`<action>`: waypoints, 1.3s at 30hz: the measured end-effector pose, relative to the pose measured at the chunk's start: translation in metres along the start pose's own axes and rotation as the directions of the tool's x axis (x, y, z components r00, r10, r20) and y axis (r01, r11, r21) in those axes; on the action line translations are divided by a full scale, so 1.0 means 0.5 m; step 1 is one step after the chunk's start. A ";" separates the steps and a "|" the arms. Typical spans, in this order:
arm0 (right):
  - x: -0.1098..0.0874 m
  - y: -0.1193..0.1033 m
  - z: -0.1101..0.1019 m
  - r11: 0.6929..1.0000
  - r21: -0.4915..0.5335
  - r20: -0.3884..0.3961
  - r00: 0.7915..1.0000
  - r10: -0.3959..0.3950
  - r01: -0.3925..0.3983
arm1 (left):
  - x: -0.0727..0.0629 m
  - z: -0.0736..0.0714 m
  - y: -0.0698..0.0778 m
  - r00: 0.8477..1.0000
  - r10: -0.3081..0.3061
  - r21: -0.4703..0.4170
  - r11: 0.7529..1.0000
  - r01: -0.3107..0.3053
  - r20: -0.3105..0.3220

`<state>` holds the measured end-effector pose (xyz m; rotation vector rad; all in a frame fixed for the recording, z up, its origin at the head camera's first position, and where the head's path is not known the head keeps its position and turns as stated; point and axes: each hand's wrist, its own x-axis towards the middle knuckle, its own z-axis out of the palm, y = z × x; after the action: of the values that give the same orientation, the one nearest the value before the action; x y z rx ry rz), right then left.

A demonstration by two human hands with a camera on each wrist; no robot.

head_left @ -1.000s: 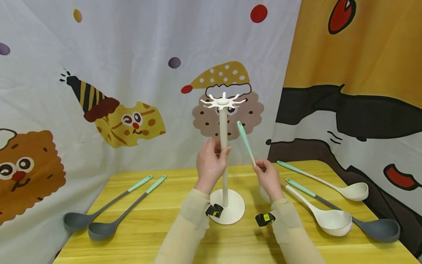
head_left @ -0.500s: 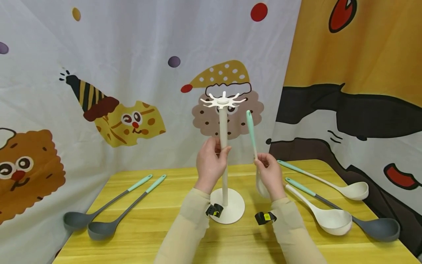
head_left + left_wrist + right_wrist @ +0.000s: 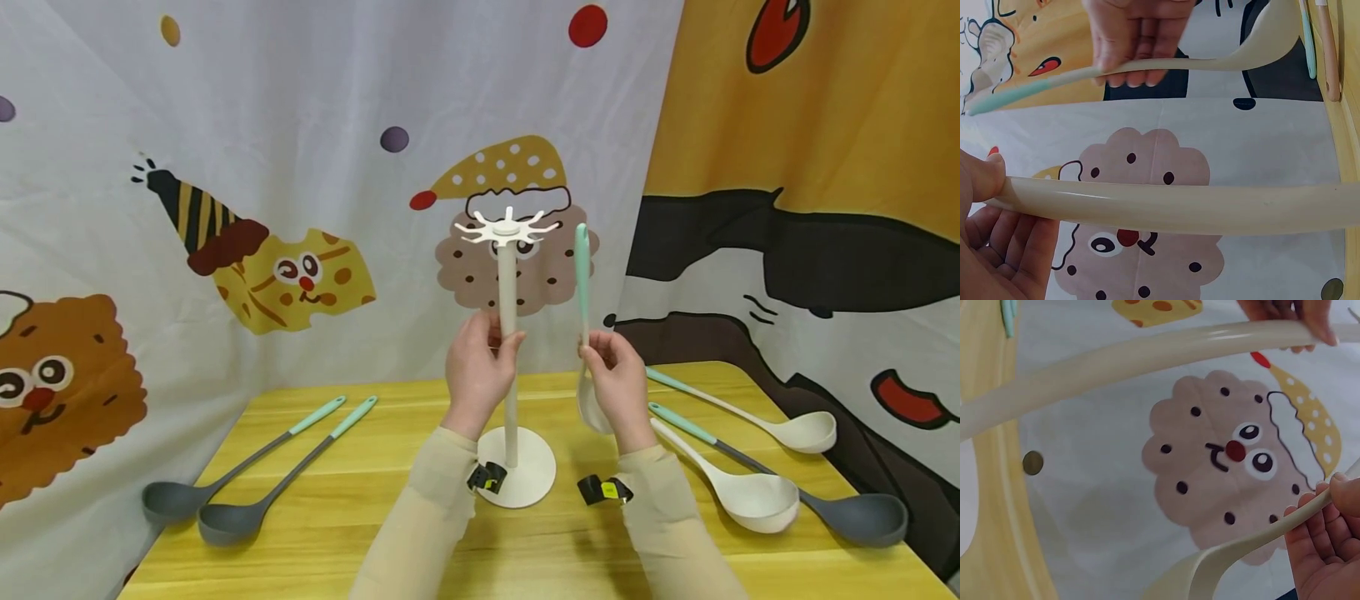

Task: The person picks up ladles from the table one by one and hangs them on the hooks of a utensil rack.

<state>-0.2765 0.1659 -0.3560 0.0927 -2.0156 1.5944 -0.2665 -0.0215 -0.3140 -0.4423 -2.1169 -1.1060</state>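
Observation:
In the head view a cream utensil stand [image 3: 507, 287] rises from a round base, with a ring of hook arms at its top. My left hand [image 3: 480, 371] holds its pole about midway up, thumb and fingers around it, as the left wrist view also shows. To the right of the pole, my right hand [image 3: 617, 385] pinches a white ladle [image 3: 582, 275] by its stem. That ladle is upright, its mint handle end up near the height of the hooks and its bowl down, partly behind the hand. Ladle and stand are apart.
Two grey ladles [image 3: 232, 521] with mint handles lie at the left of the wooden table [image 3: 360, 500]. On the right are a large white ladle [image 3: 757, 500], a grey ladle [image 3: 862, 517] and a smaller white ladle [image 3: 806, 432]. A printed curtain [image 3: 315, 100] hangs behind.
My right hand has raised the white ladle and moved it slightly right. The ladle has turned from leaning left to nearly upright. My left hand has stayed on the pole.

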 end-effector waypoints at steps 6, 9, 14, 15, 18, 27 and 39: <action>0.001 -0.019 0.003 0.998 0.057 -0.006 0.999 -0.033 0.033 | 0.001 0.002 -0.001 1.000 0.010 0.007 1.000 -0.010 -0.009; 0.000 -0.027 0.002 0.995 0.089 -0.005 0.999 -0.053 0.053 | 0.001 0.002 -0.001 1.000 0.018 0.005 1.000 -0.018 -0.016; -0.003 -0.040 0.003 0.989 0.121 -0.006 0.997 -0.083 0.083 | 0.000 0.002 -0.001 1.000 0.019 0.004 1.000 -0.019 -0.020; -0.003 -0.043 0.003 0.989 0.123 -0.006 0.996 -0.086 0.086 | 0.000 0.002 -0.001 1.000 0.018 0.003 1.000 -0.018 -0.020; -0.006 -0.051 0.005 0.989 0.121 -0.006 0.996 -0.085 0.086 | 0.000 0.001 0.000 1.000 0.015 0.001 1.000 -0.015 -0.018; -0.014 -0.062 0.014 0.993 0.103 0.037 0.997 -0.061 0.057 | -0.001 0.000 0.001 1.000 0.016 0.004 1.000 -0.016 -0.023; -0.022 -0.058 0.020 0.993 0.103 0.045 0.997 -0.060 0.056 | -0.001 0.001 0.002 1.000 0.006 0.006 1.000 -0.006 -0.023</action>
<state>-0.2602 0.1453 -0.3371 0.2280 -1.9486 1.6722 -0.2657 -0.0204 -0.3139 -0.4312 -2.0964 -1.0962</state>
